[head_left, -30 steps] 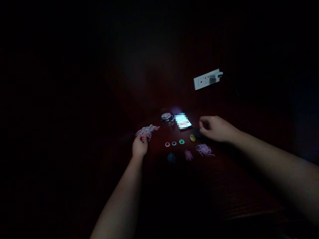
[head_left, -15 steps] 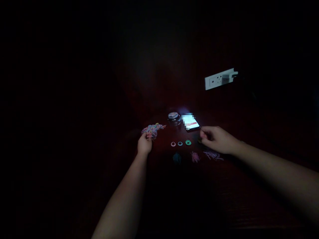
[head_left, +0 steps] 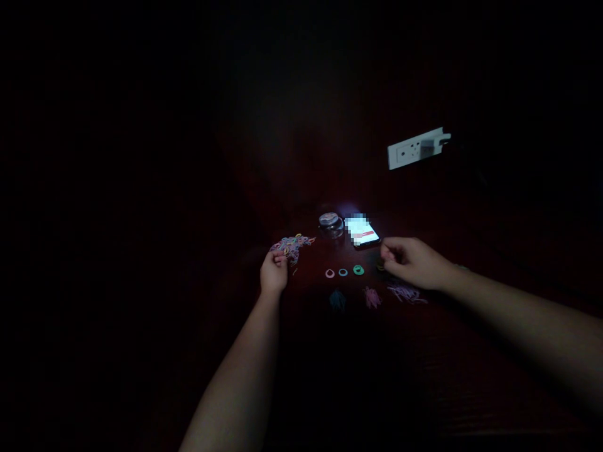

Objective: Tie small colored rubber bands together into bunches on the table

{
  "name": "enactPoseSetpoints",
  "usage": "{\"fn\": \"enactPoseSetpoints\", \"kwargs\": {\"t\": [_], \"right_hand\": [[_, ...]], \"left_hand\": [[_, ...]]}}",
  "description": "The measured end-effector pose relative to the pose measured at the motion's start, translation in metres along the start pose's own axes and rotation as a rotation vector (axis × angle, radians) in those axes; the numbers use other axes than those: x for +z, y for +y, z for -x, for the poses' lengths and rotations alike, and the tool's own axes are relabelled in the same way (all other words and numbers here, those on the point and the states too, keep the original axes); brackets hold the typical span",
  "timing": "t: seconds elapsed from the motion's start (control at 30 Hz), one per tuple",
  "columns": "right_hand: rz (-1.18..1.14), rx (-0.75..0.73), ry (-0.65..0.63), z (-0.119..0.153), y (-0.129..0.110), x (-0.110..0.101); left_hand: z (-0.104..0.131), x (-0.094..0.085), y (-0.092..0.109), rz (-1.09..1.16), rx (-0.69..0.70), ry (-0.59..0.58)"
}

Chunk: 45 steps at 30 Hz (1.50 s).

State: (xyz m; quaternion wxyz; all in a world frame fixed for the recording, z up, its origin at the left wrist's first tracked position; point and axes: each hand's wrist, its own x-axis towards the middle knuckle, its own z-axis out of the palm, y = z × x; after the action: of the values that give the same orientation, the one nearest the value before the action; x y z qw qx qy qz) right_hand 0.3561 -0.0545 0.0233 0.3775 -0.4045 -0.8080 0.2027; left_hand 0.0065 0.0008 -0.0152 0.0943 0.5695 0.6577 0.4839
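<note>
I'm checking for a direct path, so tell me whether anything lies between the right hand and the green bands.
Yes: the yellow bands, partly hidden by the right hand, lie between it and the green bands. Nothing else visible does.

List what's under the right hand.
Yellow bands show partly at the fingertips of the right hand, lilac bands just below it; whatever the hand covers can't be seen.
</note>
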Motion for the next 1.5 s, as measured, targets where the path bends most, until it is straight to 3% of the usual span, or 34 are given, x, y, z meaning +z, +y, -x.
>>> {"fn": "enactPoseSetpoints", "kwargs": {"t": [0.37, 0.53, 0.8, 1.1, 1.37, 1.5], "right_hand": [[0.008, -0.011, -0.039, 0.000, 0.002, 0.003], [0.023, 0.007, -0.044, 0.000, 0.004, 0.005], [0.039, 0.039, -0.055, 0.002, 0.002, 0.006], [-0.030, 0.020, -0.064, 0.001, -0.003, 0.007], [-0.041, 0.009, -0.066, 0.001, -0.005, 0.007], [-0.052, 0.001, -0.060, 0.001, -0.007, 0.007]], "left_hand": [[0.003, -0.008, 0.006, -0.180, -0.038, 0.032], [0.006, -0.010, 0.014, -0.387, 0.038, -0.039], [0.009, -0.007, 0.016, -0.542, -0.087, -0.199], [0.009, -0.004, 0.015, -0.404, -0.002, -0.189], [0.008, -0.001, 0.018, -0.228, 0.184, -0.182], [0.011, 0.000, 0.024, -0.055, 0.102, -0.216]]}}
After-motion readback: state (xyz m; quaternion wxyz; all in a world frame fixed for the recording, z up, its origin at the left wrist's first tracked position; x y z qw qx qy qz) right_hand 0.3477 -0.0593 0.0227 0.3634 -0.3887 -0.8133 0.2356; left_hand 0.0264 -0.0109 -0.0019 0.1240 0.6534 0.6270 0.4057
